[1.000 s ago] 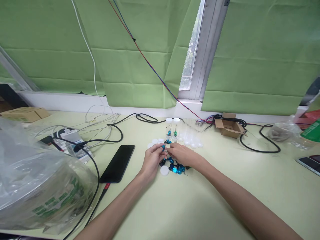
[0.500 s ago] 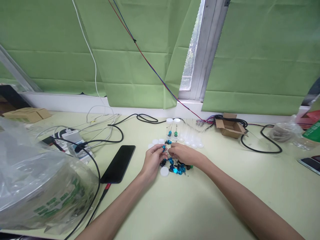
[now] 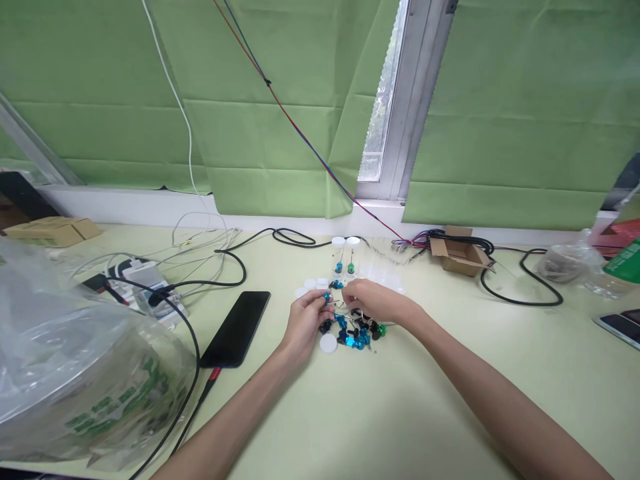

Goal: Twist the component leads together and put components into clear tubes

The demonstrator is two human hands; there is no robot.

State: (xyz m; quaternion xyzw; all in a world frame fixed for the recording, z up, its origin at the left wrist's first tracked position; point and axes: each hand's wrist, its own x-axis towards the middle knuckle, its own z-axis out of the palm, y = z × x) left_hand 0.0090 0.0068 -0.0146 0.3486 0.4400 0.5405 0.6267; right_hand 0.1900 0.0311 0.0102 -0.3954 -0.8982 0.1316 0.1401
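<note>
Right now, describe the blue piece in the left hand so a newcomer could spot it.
On the pale table, find the left hand, to the right of the black phone. The small blue piece is pinched there; unlike the blue pieces heaped on the table, it sits in a grip.

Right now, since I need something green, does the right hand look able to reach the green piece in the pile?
Probably yes: the green piece lies at the right edge of the pile, close to the right hand, with nothing seen covering it.
</note>
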